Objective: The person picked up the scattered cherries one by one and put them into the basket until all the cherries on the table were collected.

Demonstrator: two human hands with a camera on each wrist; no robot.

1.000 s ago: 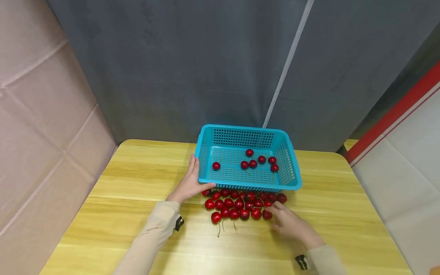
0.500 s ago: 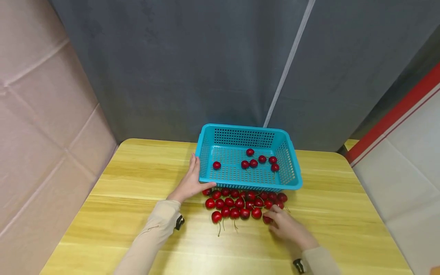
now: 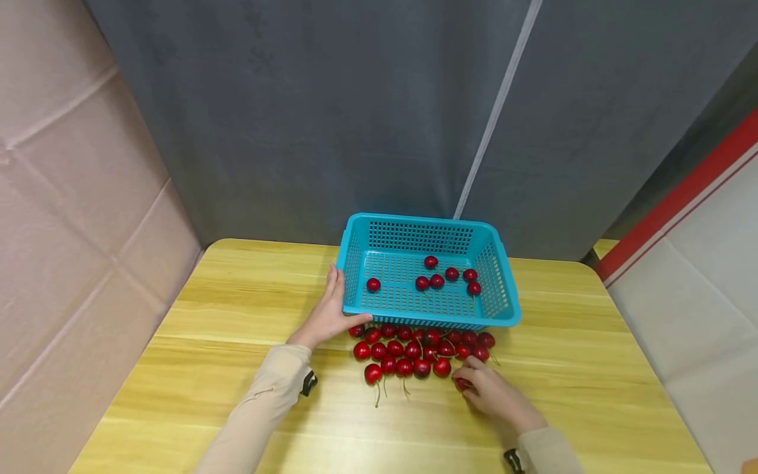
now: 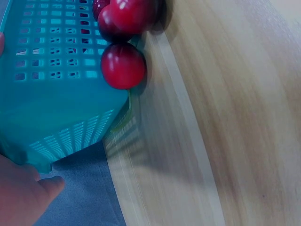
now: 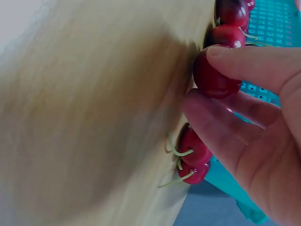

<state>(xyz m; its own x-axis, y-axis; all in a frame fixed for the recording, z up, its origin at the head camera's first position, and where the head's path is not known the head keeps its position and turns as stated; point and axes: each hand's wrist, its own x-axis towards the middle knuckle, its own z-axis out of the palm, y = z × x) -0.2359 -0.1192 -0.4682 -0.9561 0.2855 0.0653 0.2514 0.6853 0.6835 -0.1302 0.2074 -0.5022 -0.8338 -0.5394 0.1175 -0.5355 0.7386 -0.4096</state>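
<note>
My left hand [image 3: 327, 320] lies against the near left corner of a turquoise plastic basket [image 3: 431, 318], fingers straight along its side and thumb along the front rim. In the left wrist view, part of that hand shows beside the basket wall. My right hand [image 3: 494, 394] pinches a dark red cherry [image 5: 214, 77] between thumb and fingers, low over the table at the right end of the nearest row. Rows of cherries [image 3: 412, 350] lie in front of the basket, some with green stems. Several more cherries [image 3: 437, 282] are inside the basket.
The light wooden table [image 3: 249, 296] ends at a dark grey curtain [image 3: 296, 118] behind the basket. A pale panel [image 3: 89, 197] stands on the left, and a white one with a red edge [image 3: 675, 194] on the right.
My right hand has shifted toward me and now pinches the front row's end cherry, drawn slightly nearer. Another cherry has come into sight at the middle row's right end. The left hand stays put.
</note>
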